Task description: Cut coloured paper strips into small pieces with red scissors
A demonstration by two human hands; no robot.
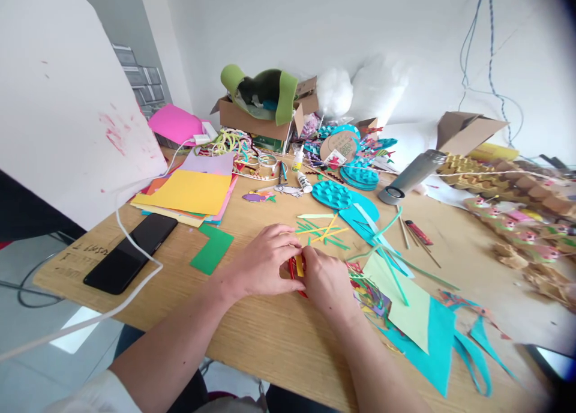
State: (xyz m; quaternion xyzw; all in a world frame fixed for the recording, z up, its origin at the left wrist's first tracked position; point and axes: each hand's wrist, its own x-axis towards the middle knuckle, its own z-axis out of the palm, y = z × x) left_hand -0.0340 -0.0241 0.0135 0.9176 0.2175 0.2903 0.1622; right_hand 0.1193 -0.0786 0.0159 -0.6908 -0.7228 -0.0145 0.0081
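Note:
My left hand and my right hand meet over the table near its front edge. Both have curled fingers. Between them shows a thin red curved thing, largely hidden, its kind unclear. A short yellow paper strip lies against it, by the left fingertips and the right fist. Just beyond the hands is a loose pile of thin green and yellow paper strips. A green paper piece with a notch cut out lies left of my left hand. Beside my right wrist are colourful paper scraps.
A black phone with a white cable lies left, near stacked coloured paper. Light green and turquoise sheets are at right. A metal flask, glue bottles, turquoise egg-tray pieces and a cardboard box stand behind.

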